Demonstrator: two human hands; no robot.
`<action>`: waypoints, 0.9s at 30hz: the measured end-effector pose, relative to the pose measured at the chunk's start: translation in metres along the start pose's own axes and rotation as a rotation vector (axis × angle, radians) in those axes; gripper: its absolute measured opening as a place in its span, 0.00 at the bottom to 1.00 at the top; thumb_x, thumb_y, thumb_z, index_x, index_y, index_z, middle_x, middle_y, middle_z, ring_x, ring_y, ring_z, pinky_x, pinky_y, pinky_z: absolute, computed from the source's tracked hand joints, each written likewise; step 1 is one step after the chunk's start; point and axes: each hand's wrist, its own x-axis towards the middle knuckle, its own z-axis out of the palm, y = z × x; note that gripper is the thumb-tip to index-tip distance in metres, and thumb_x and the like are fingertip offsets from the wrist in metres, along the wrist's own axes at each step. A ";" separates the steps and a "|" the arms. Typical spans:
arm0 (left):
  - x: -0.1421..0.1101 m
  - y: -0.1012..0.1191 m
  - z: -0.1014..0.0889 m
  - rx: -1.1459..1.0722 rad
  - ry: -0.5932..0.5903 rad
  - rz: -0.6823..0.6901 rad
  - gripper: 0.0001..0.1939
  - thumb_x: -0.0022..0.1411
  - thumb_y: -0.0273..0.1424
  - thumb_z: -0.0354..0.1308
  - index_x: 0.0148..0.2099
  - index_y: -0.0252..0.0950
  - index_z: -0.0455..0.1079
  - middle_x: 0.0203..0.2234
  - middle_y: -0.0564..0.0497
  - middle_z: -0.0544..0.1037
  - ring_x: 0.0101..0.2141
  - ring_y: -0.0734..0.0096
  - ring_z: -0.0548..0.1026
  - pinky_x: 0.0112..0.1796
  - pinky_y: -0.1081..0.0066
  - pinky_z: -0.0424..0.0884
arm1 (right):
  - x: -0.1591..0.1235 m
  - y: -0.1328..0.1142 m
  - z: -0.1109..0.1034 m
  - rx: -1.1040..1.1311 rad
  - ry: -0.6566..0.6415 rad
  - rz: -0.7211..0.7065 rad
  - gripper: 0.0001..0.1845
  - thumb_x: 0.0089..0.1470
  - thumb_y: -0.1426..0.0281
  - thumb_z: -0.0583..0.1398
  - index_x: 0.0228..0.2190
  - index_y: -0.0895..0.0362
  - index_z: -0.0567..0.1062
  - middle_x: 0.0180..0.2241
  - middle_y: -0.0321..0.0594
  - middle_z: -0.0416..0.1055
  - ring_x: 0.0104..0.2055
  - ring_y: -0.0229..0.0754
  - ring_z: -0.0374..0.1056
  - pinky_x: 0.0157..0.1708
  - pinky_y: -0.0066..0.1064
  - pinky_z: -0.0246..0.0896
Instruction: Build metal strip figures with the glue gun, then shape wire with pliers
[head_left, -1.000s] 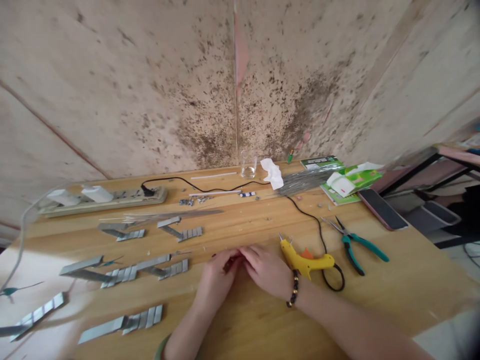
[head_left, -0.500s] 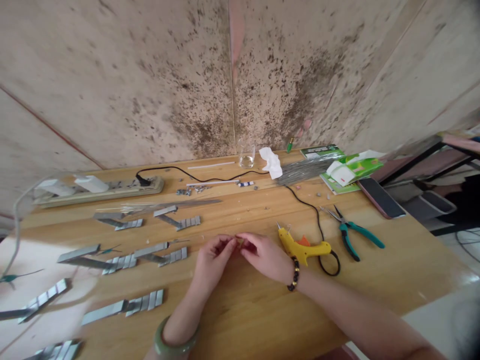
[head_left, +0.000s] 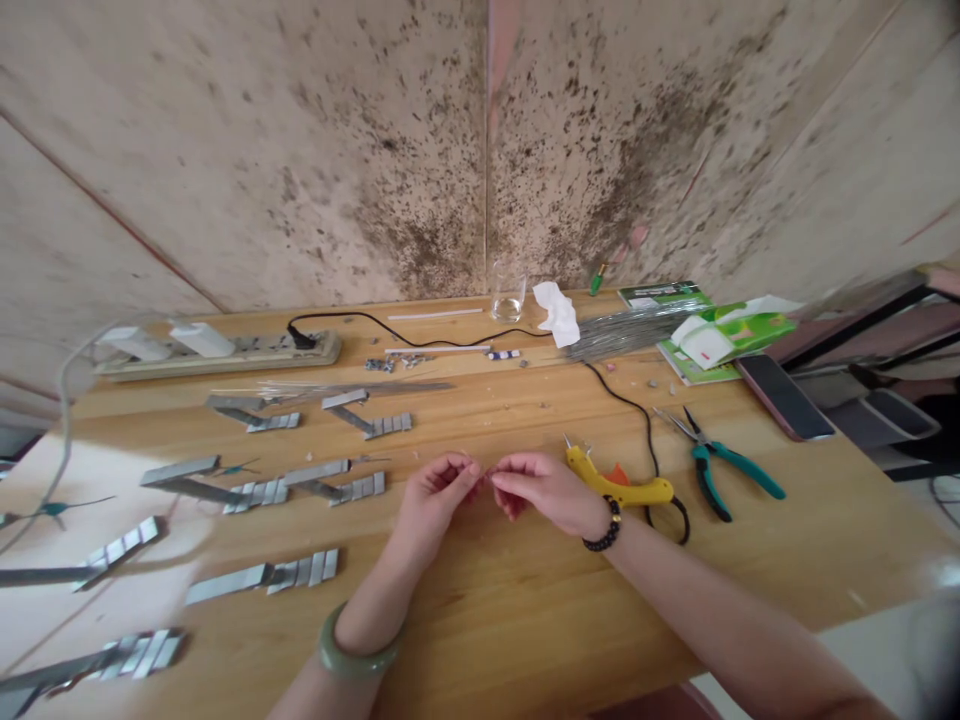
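Over the middle of the wooden table (head_left: 525,610), my left hand (head_left: 442,495) pinches with thumb and forefinger. My right hand (head_left: 544,490) faces it, also in a pinch, the fingertips of both nearly meeting. Whatever lies between the fingertips is too small to make out. Just right of my right hand rests a yellow glue gun (head_left: 619,487) with an orange trigger, its nozzle pointing up and left. Teal-handled pliers (head_left: 720,460) lie spread farther right. To the left of my hands are several folded grey metal strips (head_left: 311,570).
At the back left runs a power strip (head_left: 217,358) with plugs. A glass with clear liquid (head_left: 508,300), a crumpled tissue (head_left: 556,315) and a bundle of thin wires (head_left: 634,330) stand or lie along the wall. A phone (head_left: 787,400) sits near the right edge; the glue gun's black cord (head_left: 637,405) crosses the table.
The view has shifted slightly, so the table things appear a little farther right. My fingertips have drawn slightly apart, and my right hand's fingers have curled differently.
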 end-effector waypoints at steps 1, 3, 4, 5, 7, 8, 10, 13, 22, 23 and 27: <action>0.000 -0.001 0.000 0.007 -0.010 -0.001 0.14 0.49 0.40 0.66 0.28 0.33 0.71 0.19 0.55 0.72 0.21 0.79 0.67 0.25 0.77 0.64 | 0.000 0.000 0.000 0.020 -0.005 0.018 0.15 0.44 0.60 0.64 0.25 0.59 0.73 0.21 0.32 0.69 0.21 0.31 0.63 0.23 0.26 0.60; -0.001 -0.003 0.000 0.014 -0.037 -0.008 0.14 0.50 0.40 0.66 0.28 0.33 0.71 0.20 0.54 0.73 0.21 0.78 0.67 0.25 0.77 0.64 | -0.001 0.001 0.000 0.050 -0.020 0.044 0.15 0.43 0.60 0.65 0.23 0.59 0.72 0.19 0.32 0.69 0.20 0.31 0.62 0.21 0.25 0.59; -0.001 -0.004 0.000 0.014 -0.049 -0.014 0.14 0.50 0.40 0.66 0.28 0.33 0.72 0.20 0.53 0.73 0.22 0.78 0.68 0.25 0.77 0.64 | -0.001 0.001 0.000 0.058 -0.028 0.050 0.15 0.43 0.60 0.65 0.23 0.59 0.72 0.19 0.32 0.68 0.20 0.31 0.62 0.21 0.25 0.58; -0.001 -0.004 0.000 0.012 -0.057 -0.019 0.14 0.50 0.40 0.66 0.28 0.33 0.72 0.20 0.53 0.74 0.22 0.77 0.68 0.26 0.76 0.65 | -0.001 0.001 0.000 0.061 -0.034 0.052 0.14 0.43 0.60 0.65 0.23 0.59 0.72 0.19 0.32 0.68 0.19 0.31 0.61 0.21 0.25 0.58; -0.002 -0.004 0.000 0.002 -0.058 -0.022 0.15 0.49 0.40 0.66 0.28 0.33 0.72 0.21 0.52 0.74 0.23 0.77 0.69 0.26 0.76 0.66 | -0.001 0.001 0.000 0.063 -0.042 0.056 0.13 0.43 0.61 0.65 0.23 0.59 0.72 0.18 0.32 0.68 0.19 0.31 0.61 0.21 0.25 0.57; -0.002 -0.004 0.000 -0.005 -0.054 -0.020 0.15 0.49 0.40 0.66 0.28 0.33 0.72 0.21 0.52 0.74 0.23 0.77 0.69 0.27 0.76 0.66 | -0.001 0.000 0.000 0.063 -0.044 0.057 0.13 0.43 0.62 0.65 0.24 0.59 0.73 0.18 0.32 0.68 0.19 0.31 0.61 0.21 0.25 0.57; -0.002 -0.003 0.000 -0.020 -0.051 -0.016 0.14 0.49 0.40 0.66 0.28 0.33 0.72 0.21 0.52 0.75 0.23 0.77 0.70 0.27 0.76 0.66 | -0.001 -0.001 0.000 0.061 -0.050 0.058 0.13 0.43 0.62 0.65 0.24 0.60 0.73 0.18 0.32 0.69 0.19 0.31 0.61 0.21 0.25 0.57; -0.003 -0.002 0.000 -0.010 -0.050 -0.012 0.14 0.49 0.40 0.66 0.28 0.33 0.73 0.21 0.52 0.75 0.23 0.76 0.70 0.28 0.76 0.67 | -0.002 -0.001 -0.001 0.060 -0.055 0.059 0.13 0.43 0.62 0.65 0.24 0.60 0.73 0.18 0.32 0.69 0.19 0.31 0.61 0.21 0.25 0.57; -0.004 -0.003 -0.001 0.067 -0.054 0.030 0.13 0.49 0.41 0.65 0.28 0.34 0.74 0.22 0.51 0.77 0.24 0.74 0.72 0.28 0.74 0.69 | -0.001 0.000 -0.002 0.002 -0.041 0.044 0.10 0.43 0.64 0.63 0.24 0.59 0.73 0.19 0.32 0.68 0.21 0.32 0.61 0.23 0.26 0.57; -0.004 -0.002 0.000 0.066 -0.055 0.036 0.13 0.49 0.40 0.65 0.28 0.34 0.74 0.22 0.52 0.77 0.24 0.74 0.72 0.28 0.75 0.69 | -0.001 0.000 -0.002 -0.016 -0.036 0.037 0.10 0.43 0.64 0.63 0.24 0.59 0.73 0.19 0.32 0.68 0.21 0.32 0.61 0.23 0.26 0.56; -0.005 -0.001 0.000 0.081 -0.066 0.072 0.10 0.52 0.37 0.64 0.28 0.35 0.74 0.22 0.52 0.77 0.25 0.75 0.72 0.29 0.76 0.69 | 0.000 0.001 -0.003 -0.092 -0.022 0.007 0.09 0.45 0.65 0.61 0.22 0.58 0.72 0.18 0.31 0.67 0.21 0.32 0.60 0.24 0.27 0.56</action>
